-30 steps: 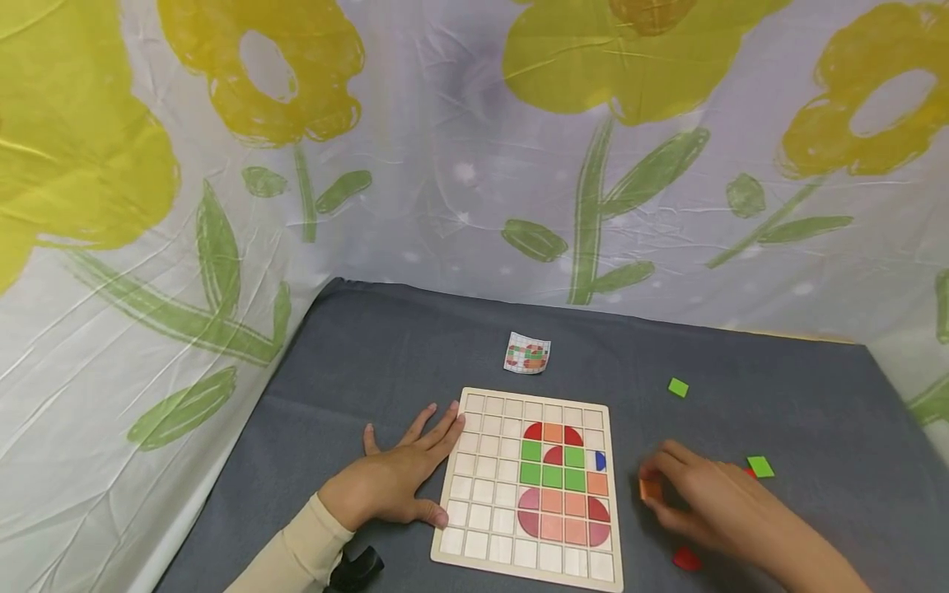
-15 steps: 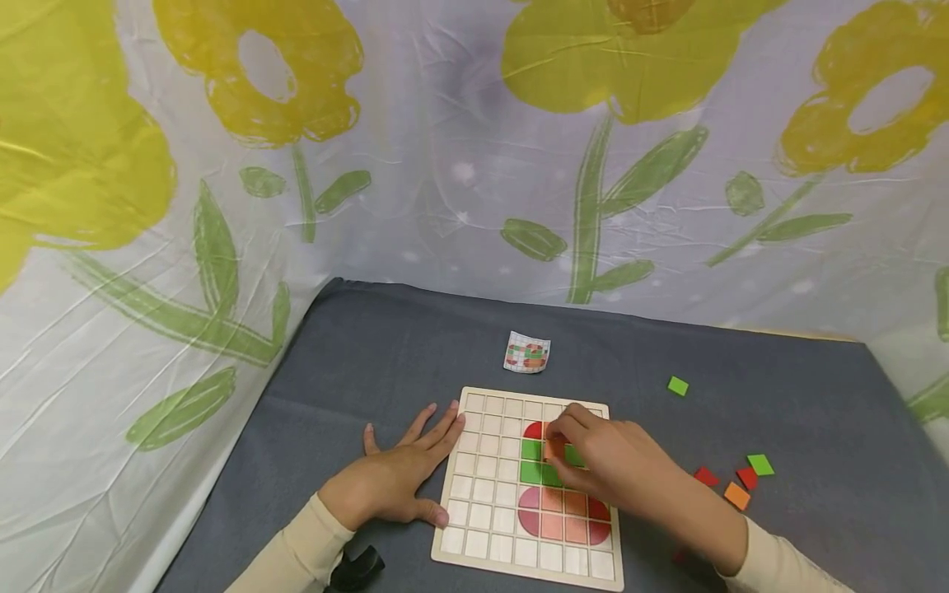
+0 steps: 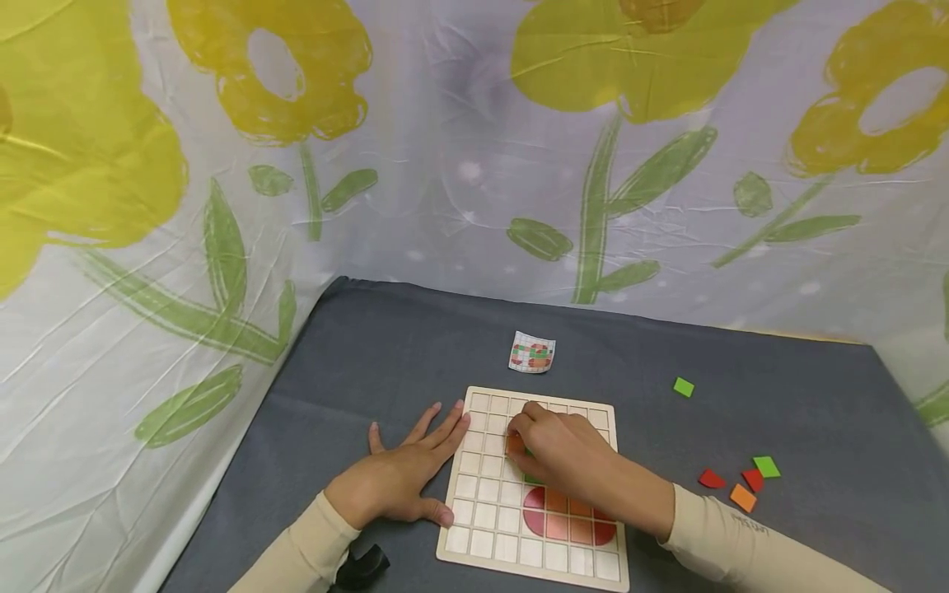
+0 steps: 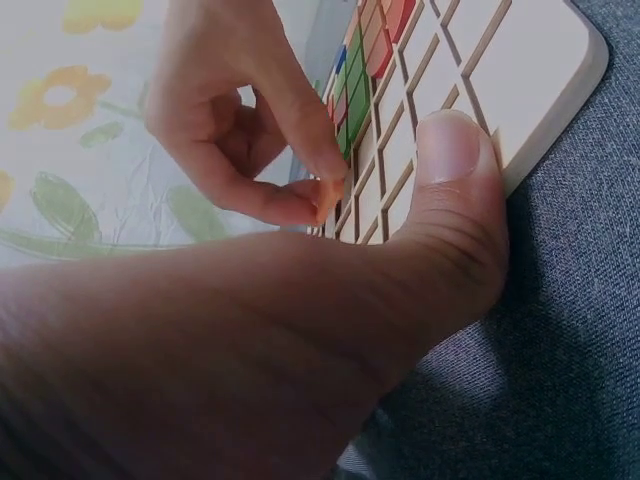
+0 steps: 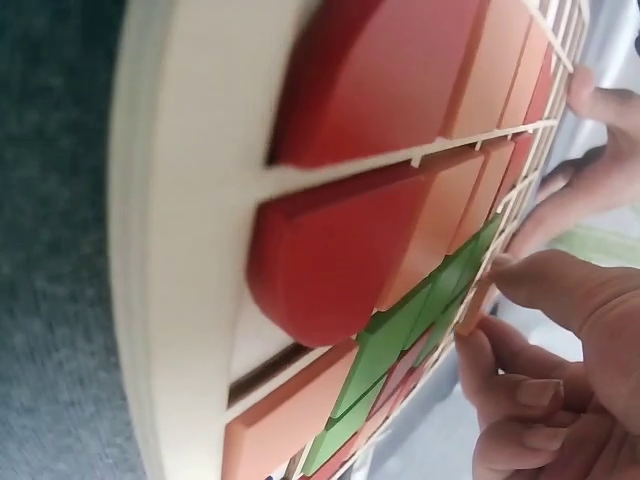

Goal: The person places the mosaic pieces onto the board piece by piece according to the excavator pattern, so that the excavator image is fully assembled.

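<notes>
In the head view, a wooden grid board (image 3: 483, 515) lies on the dark cloth, its right half set with red, orange and green tiles. My left hand (image 3: 396, 478) rests spread at its left edge, fingertips and thumb on the rim. My right hand (image 3: 567, 449) reaches across the upper part of the board and pinches an orange square tile (image 3: 515, 445) between thumb and fingers. The left wrist view shows this orange tile (image 4: 328, 200) tilted on edge, right at the grid cells. From the right wrist, the set green tiles (image 5: 385, 350) lie before the pinching fingers. The right hand hides several set tiles.
A small pattern card (image 3: 531, 352) lies behind the board. To the right are loose tiles: a red one (image 3: 712, 478), another red one (image 3: 753, 479), an orange one (image 3: 743, 497), a green one (image 3: 767, 467) and a farther green one (image 3: 684, 387). A black object (image 3: 363, 568) sits by the left sleeve.
My right hand has carried the orange tile from the cloth right of the board, leftward over the set tiles, to the grid's upper middle. The left hand has stayed at the board's edge.
</notes>
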The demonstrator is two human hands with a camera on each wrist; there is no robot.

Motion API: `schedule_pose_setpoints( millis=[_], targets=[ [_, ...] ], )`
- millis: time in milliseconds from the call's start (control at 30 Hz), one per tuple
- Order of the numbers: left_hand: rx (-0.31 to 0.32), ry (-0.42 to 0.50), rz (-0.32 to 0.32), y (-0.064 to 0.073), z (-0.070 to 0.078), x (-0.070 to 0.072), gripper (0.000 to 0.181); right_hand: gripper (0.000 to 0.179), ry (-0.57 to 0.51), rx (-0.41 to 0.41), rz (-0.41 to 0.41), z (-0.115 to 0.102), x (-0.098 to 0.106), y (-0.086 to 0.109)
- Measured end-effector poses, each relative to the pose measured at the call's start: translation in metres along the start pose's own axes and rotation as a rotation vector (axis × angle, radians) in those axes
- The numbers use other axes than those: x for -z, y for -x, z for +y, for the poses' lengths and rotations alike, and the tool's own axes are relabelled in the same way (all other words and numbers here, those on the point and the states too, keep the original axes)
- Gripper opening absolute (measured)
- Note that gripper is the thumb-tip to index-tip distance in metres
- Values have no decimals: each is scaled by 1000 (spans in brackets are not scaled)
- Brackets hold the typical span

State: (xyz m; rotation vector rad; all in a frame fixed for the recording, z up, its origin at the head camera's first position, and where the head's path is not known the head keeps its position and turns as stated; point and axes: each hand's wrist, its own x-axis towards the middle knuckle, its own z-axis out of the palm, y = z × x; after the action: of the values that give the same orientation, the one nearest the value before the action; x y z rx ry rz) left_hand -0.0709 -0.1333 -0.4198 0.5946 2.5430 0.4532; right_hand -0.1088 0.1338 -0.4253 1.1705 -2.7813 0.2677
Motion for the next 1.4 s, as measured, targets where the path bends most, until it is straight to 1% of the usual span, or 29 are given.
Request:
schedule_pose_setpoints(
  millis=[167,400,600,733,833,933,1033,1133,1233,1400],
  targets=[
    [1,0,-2,0,1,0,125,8,17,-2,-20,0,-3,-2],
    [4,-6,0,1,1,0,125,9,41,8,-13,0,-3,-4],
    [5,-11,-1,0,0,0,125,10,24,1,-11,0,-3,-3],
    [7,-13,-2,0,0,0,125,10,24,12,-3,1,-3,-2],
    [8,-13,-1,0,0,0,126,10,5,15,-4,2,-2,-1],
    [8,-9,-2,0,0,0,126,18,-60,-3,-10,7,3,1],
    [5,-8,-1,-1,-1,0,125,24,-122,-35,-12,18,11,4],
    [-1,-5,5,-1,0,0,126,27,-149,-90,-2,35,21,10],
    [0,0,3,-1,0,-1,126,28,-135,-162,12,57,30,19],
    [15,0,-5,0,0,-1,126,30,-91,-281,18,101,44,39]
  ],
)
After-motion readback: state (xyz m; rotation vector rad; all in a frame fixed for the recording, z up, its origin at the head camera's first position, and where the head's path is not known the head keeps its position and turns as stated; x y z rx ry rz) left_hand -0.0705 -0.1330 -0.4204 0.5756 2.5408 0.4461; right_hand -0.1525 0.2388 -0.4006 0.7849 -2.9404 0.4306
